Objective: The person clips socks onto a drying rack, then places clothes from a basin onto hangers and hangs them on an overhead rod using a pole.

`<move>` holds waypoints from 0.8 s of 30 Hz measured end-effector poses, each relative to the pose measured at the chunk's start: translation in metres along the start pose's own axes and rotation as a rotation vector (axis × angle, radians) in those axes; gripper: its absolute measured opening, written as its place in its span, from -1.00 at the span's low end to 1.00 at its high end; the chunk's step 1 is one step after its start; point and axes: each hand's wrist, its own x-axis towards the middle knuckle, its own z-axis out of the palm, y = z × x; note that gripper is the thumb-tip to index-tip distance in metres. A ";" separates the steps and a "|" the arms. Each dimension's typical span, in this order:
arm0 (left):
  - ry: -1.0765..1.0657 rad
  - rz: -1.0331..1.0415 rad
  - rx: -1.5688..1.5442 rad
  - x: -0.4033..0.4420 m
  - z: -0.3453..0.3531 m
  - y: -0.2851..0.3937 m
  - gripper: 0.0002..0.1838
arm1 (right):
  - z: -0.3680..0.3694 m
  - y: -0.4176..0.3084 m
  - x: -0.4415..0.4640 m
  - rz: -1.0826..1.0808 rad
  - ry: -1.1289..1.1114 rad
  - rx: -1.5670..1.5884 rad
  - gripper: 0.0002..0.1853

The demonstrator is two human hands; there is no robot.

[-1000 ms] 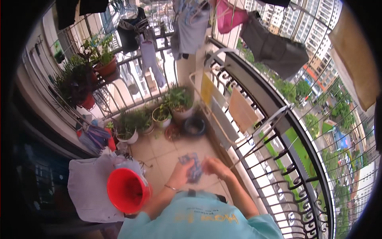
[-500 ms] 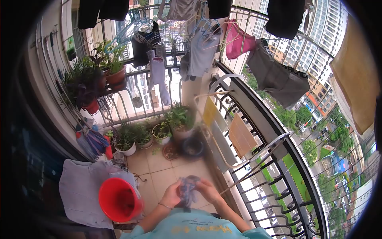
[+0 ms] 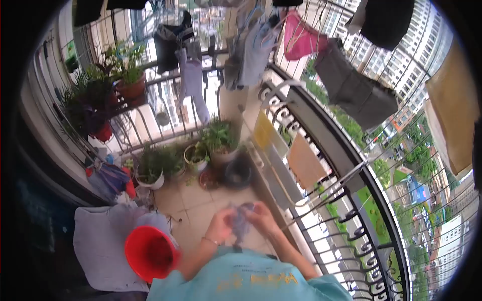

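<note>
Both hands are in front of my teal shirt, closed on a small bunched piece of grey-purple cloth (image 3: 241,227). My left hand (image 3: 220,227) grips its left side, and my right hand (image 3: 261,218) pinches the upper right edge. The cloth hangs crumpled between them, blurred, so its kind is hard to make out. To the left of my left forearm stands a red bucket (image 3: 139,246) with something dark inside. Beside the bucket lies a pale grey cloth (image 3: 98,246).
Overhead hang a pink garment (image 3: 303,37), dark grey shorts (image 3: 354,88) and long pale socks (image 3: 193,85). Potted plants (image 3: 218,138) and a dark basin (image 3: 238,174) stand on the tiled floor ahead. A metal railing (image 3: 346,198) runs along the right, with a folding rack (image 3: 296,200) against it.
My hands have risen slightly, with the cloth still between them. The camera view has tilted, so the plants and hanging clothes appear shifted left and up.
</note>
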 end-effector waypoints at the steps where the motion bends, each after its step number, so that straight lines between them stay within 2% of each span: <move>1: 0.036 0.030 -0.033 -0.007 0.011 0.009 -0.88 | 0.011 -0.011 -0.004 -0.059 0.026 0.073 -0.71; 2: 0.085 0.058 -0.069 -0.008 0.025 0.023 -0.91 | 0.021 -0.027 -0.004 -0.108 0.060 0.146 -0.71; 3: 0.053 0.054 -0.101 0.004 0.001 0.028 -0.92 | 0.021 -0.030 0.000 -0.133 0.068 0.209 -0.70; 5: 0.152 0.090 -0.126 0.014 0.000 0.044 -0.93 | 0.020 -0.036 0.007 -0.169 0.104 0.229 -0.72; 6: 0.007 0.144 -0.087 0.020 -0.012 0.052 -0.92 | 0.020 -0.040 0.009 -0.187 0.063 0.244 -0.75; 8: -0.023 0.171 -0.128 0.018 0.001 0.070 -0.88 | 0.024 -0.052 0.012 -0.174 0.094 0.279 -0.73; 11: -0.208 0.225 -0.100 0.022 0.006 0.096 -0.74 | 0.011 -0.060 0.016 -0.147 0.120 0.281 -0.71; 13: -0.189 0.266 -0.071 0.022 0.015 0.110 -0.73 | -0.008 -0.056 0.022 -0.123 0.112 0.217 -0.71; 16: -0.159 0.285 -0.073 0.017 0.030 0.120 -0.71 | -0.031 -0.055 0.024 0.009 0.317 -0.434 -0.70; 17: -0.165 0.290 -0.080 0.017 0.030 0.122 -0.70 | -0.041 -0.053 0.026 -0.032 0.354 -0.750 -0.69; 21: -0.228 0.221 -0.145 0.013 0.046 0.120 -0.71 | -0.003 -0.118 0.041 -0.141 0.214 -0.679 -0.65; 24: -0.218 0.187 -0.156 0.011 0.052 0.117 -0.71 | 0.035 -0.199 0.075 -0.496 0.163 -0.561 -0.62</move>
